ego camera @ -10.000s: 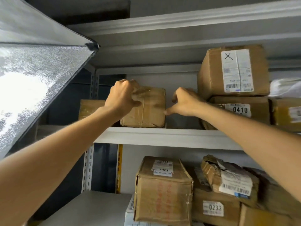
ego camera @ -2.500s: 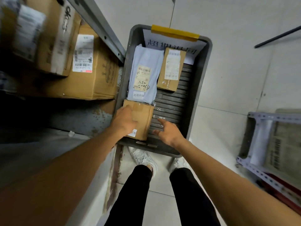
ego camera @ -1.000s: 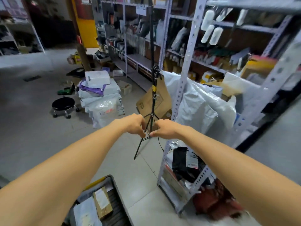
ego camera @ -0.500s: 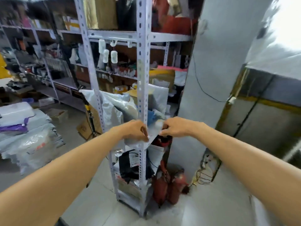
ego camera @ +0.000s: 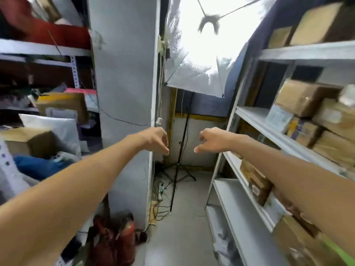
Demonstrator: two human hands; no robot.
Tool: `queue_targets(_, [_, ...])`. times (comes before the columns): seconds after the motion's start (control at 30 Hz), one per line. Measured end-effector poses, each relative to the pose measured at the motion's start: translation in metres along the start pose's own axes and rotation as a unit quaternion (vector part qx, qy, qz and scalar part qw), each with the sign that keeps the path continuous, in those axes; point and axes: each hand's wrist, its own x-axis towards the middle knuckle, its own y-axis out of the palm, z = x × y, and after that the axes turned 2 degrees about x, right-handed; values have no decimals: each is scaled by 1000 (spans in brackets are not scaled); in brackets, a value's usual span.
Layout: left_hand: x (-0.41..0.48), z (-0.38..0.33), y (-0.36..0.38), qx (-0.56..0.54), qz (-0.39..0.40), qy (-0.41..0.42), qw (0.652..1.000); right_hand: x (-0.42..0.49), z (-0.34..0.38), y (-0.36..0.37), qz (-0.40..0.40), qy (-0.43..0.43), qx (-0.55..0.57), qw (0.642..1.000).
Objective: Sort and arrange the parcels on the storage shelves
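Reaching out, you seem to be between picks. Your left hand and right hand hang apart, fingers loosely curled, holding nothing. The parcels sit on the storage shelves at 3 o'clock. Next, I think you must choose one to move. Mind the shelf edge beside your right arm and the light stand at 12 o'clock; the floor below has room.

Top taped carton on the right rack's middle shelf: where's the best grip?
Probably from the aisle side, one hand on each end face of the taped carton. It sits atop other boxes, front exposed; the shelf above blocks a top-down reach.
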Motion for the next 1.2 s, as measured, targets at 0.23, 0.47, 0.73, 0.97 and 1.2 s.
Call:
queue_targets(0.23, [111, -59, -24, -6, -18, 106, 994, 5, -80, -48, -55, 137, 7, 989])
queue_targets(0.47, [214, -116, -67, 19, -75, 211, 974, 5, -121, -121, -107, 253, -20, 961])
queue_targets(0.73, [294, -210, -81, 31, -87, 364, 927, 4, -159, -172, -151, 359, -43, 920])
queue_targets(0.97, [348, -285, -105, 62, -112, 451, 883, 6, -198, -198, -183, 394, -73, 898])
queue_targets(1.2, [370, -364, -127, 55, -150, 516, 841, -20, -221, -244, -219, 443, -95, 864])
